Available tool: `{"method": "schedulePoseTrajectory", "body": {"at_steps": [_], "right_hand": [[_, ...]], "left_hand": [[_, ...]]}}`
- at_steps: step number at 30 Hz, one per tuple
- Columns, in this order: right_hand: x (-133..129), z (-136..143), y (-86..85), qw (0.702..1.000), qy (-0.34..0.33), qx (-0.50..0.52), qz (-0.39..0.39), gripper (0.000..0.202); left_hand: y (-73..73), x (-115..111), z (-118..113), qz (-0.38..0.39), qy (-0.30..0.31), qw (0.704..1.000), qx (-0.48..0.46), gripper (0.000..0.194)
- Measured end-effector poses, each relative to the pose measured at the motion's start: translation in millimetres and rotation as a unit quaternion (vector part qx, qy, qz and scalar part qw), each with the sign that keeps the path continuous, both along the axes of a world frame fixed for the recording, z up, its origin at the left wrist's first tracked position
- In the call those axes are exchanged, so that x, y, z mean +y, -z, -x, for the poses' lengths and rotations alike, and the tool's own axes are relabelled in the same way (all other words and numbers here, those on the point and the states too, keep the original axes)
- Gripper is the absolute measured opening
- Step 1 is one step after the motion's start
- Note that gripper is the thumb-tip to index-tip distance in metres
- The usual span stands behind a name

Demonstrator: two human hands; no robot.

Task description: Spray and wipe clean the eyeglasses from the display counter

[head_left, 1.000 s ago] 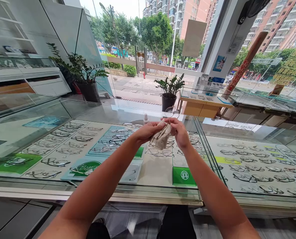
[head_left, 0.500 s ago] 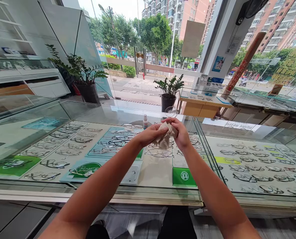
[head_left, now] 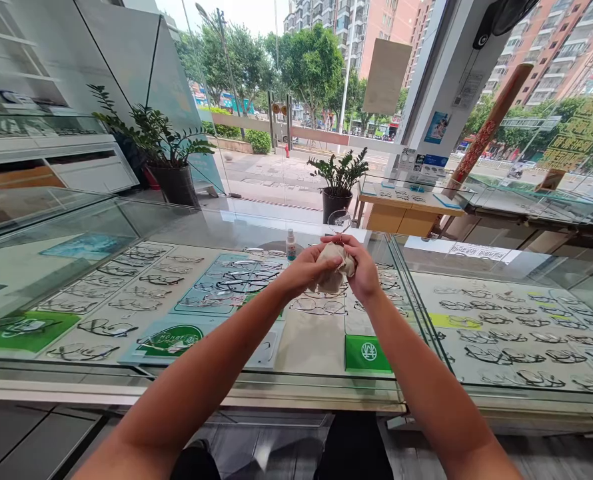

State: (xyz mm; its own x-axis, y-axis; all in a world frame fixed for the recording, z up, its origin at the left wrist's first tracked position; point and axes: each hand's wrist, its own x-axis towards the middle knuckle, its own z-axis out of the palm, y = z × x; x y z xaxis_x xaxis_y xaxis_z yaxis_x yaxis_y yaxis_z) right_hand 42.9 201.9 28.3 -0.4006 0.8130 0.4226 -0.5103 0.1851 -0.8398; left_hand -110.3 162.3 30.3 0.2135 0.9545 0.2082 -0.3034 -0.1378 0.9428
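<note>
Above the glass counter, my left hand (head_left: 304, 270) is closed on a crumpled beige cloth (head_left: 330, 283), its thumb pressed over the fabric. My right hand (head_left: 364, 267) touches the cloth from the other side, its fingers wrapped round a pair of thin-rimmed glasses. One round lens of the glasses (head_left: 339, 221) sticks up above my fingers; the rest is hidden by the cloth and hands. A small spray bottle (head_left: 291, 245) stands upright on the counter just left of and behind my hands.
Under the counter's glass (head_left: 306, 347) lie rows of eyeglasses (head_left: 506, 320) and a green box (head_left: 368, 353). Two potted plants (head_left: 337, 200) stand beyond the counter, before a glass front. A low wooden table (head_left: 401, 217) is at the back right.
The cloth has shifted slightly between my hands, and my left thumb lies further right over it. The raised lens has tilted a little and sits slightly higher and further left.
</note>
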Motion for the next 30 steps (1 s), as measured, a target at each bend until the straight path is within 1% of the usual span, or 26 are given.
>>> {"method": "schedulePoseTrajectory", "body": {"at_steps": [6, 11, 13, 14, 16, 17, 19, 21, 22, 24, 25, 27, 30], "right_hand": [[-5, 0, -0.4, 1.000, 0.025, 0.000, -0.017, 0.026], [-12, 0, -3.0, 0.999, 0.023, 0.011, -0.038, 0.025], [-14, 2, -8.1, 0.999, 0.028, 0.016, -0.040, 0.024], [-14, 3, -13.2, 0.999, 0.029, 0.018, -0.042, 0.025], [-12, 4, -30.0, 0.998, 0.025, 0.020, -0.056, 0.030], [-10, 4, -42.0, 0.997, 0.022, 0.019, -0.067, 0.036], [-8, 2, -70.9, 0.994, 0.017, 0.018, -0.103, 0.042], [-7, -2, -101.5, 0.989, 0.026, 0.026, -0.145, 0.041], [-8, -4, -115.3, 0.986, 0.041, 0.034, -0.159, 0.042], [-12, -8, -136.7, 0.981, 0.060, 0.038, -0.179, 0.044], [-14, -10, -143.8, 0.980, 0.067, 0.038, -0.185, 0.045], [-20, -13, -151.1, 0.978, 0.074, 0.036, -0.192, 0.047], [-26, -15, -151.2, 0.978, 0.069, 0.038, -0.193, 0.046]], "left_hand": [[-0.5, -3, -5, -0.014, -0.004, 1.000, 0.006, 0.058], [2.0, -6, -7, -0.055, -0.054, 0.996, 0.054, 0.061], [-0.7, -8, -9, -0.080, -0.073, 0.992, 0.071, 0.060], [-4.5, -9, -10, -0.092, -0.083, 0.989, 0.076, 0.060], [-19.1, -9, -14, -0.114, -0.101, 0.985, 0.081, 0.056], [-30.0, -8, -16, -0.126, -0.109, 0.983, 0.081, 0.053], [-58.0, -5, -22, -0.161, -0.121, 0.976, 0.080, 0.045], [-89.2, -3, -30, -0.215, -0.133, 0.964, 0.083, 0.037], [-103.8, -3, -33, -0.240, -0.131, 0.958, 0.088, 0.033], [-127.1, -3, -40, -0.280, -0.132, 0.947, 0.088, 0.029], [-134.8, -5, -43, -0.293, -0.133, 0.943, 0.086, 0.028], [-142.2, -8, -47, -0.307, -0.133, 0.939, 0.082, 0.027], [-138.8, -11, -47, -0.304, -0.119, 0.941, 0.087, 0.030]]}}
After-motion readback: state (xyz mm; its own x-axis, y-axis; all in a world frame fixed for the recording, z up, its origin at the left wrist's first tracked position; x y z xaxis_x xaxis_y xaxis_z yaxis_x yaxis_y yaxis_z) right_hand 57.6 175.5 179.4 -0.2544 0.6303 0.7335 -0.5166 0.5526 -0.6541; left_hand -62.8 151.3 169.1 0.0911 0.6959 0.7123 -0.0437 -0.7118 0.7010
